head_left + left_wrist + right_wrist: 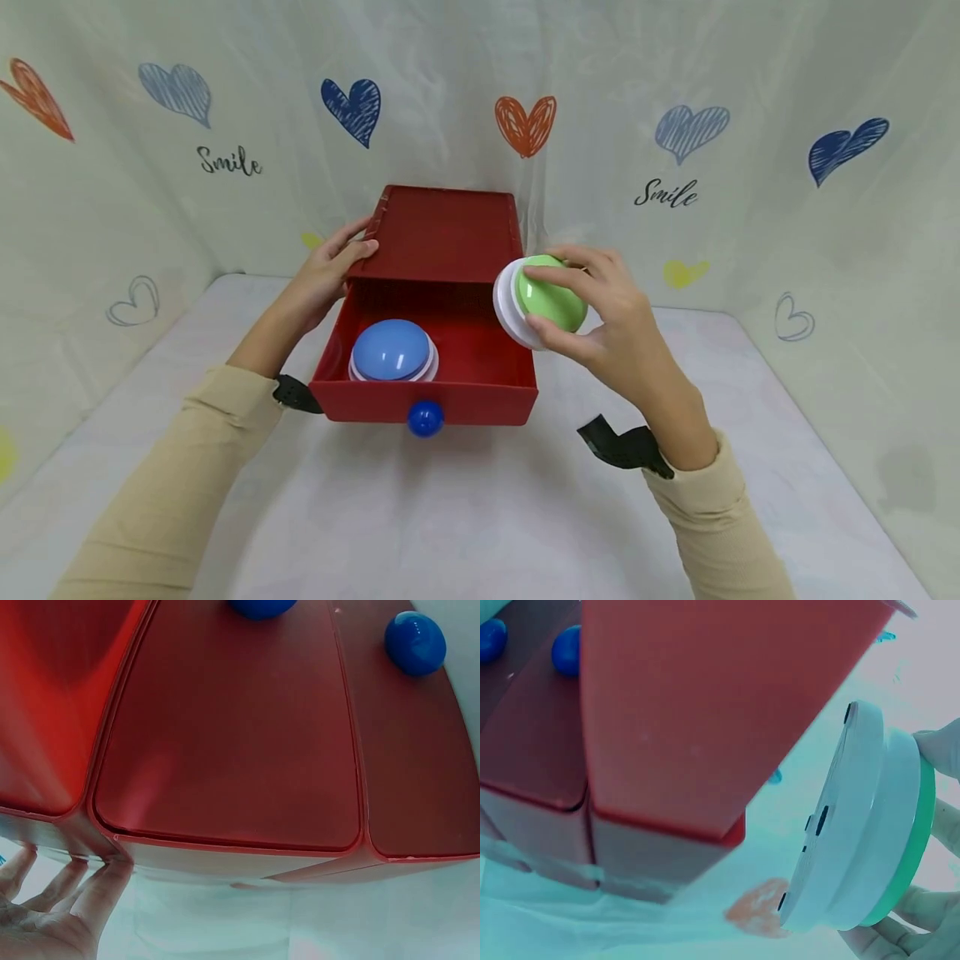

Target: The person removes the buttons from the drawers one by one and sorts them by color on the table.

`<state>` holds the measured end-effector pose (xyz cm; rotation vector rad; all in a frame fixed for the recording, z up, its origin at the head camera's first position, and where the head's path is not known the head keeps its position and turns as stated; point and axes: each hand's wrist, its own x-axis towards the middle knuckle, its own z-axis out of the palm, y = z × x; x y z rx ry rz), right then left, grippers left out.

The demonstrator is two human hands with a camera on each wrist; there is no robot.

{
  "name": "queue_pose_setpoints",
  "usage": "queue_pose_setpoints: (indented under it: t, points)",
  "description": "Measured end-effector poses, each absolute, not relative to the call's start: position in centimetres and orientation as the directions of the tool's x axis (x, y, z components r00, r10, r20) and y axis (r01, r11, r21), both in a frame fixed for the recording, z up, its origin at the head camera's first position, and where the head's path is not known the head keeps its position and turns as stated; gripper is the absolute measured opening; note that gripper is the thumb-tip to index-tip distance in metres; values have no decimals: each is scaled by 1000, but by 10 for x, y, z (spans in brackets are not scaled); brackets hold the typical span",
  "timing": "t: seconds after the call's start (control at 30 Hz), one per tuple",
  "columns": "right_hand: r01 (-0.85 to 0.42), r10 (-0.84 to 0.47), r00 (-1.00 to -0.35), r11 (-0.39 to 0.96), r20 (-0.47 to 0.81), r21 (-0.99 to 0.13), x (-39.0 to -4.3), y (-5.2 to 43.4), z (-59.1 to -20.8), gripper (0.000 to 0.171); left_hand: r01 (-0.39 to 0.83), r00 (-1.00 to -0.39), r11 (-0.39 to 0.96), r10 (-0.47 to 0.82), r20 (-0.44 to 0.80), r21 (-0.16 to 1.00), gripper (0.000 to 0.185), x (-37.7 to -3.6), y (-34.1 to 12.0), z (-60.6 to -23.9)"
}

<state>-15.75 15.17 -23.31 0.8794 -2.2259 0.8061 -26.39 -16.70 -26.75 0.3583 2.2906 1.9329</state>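
Note:
A red drawer cabinet [442,233] stands at the back of the white table, its top drawer [480,392] pulled out toward me. Inside the drawer, at its left, lies a blue dome button [392,350] on a white base. My right hand [596,321] grips a green dome button [551,296] with a white base, tilted on its side in the air just beside the drawer's right wall. In the right wrist view the green button [855,825] hangs right of the drawer [705,712]. My left hand [330,267] rests on the cabinet's upper left edge, its fingers [67,900] straight against the side.
A blue ball knob [425,418] sticks out of the drawer front. Lower drawers [225,735] with a blue knob [415,643] show in the left wrist view. A heart-printed cloth wall [675,150] encloses the white table [465,517] on three sides.

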Motion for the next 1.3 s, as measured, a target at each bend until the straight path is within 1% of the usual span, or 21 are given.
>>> queue_pose_setpoints:
  t: [0.17,0.43,0.73,1.07,1.3]
  points:
    - [-713,-323,-601,630,731,-308,-158,165,-245,41,100,-967,147,249,61,984,60,-264,-167,-267]
    - [-647,-262,-663,673,701,-360,-162,182,-272,43,92,-968,143,244,55,985,59,-265,-167,-268]
    - [-601,-226,-707,690,670,-402,-173,194,-302,41,86,-966,141,255,47,986,59,-264,-167,-265]
    - [-477,-188,-813,757,551,-445,-185,202,-336,38,93,-967,155,251,52,984,59,-264,-167,-266]
    - [-377,-161,-888,792,431,-481,-193,206,-352,41,86,-966,146,256,46,986,59,-263,-168,-266]
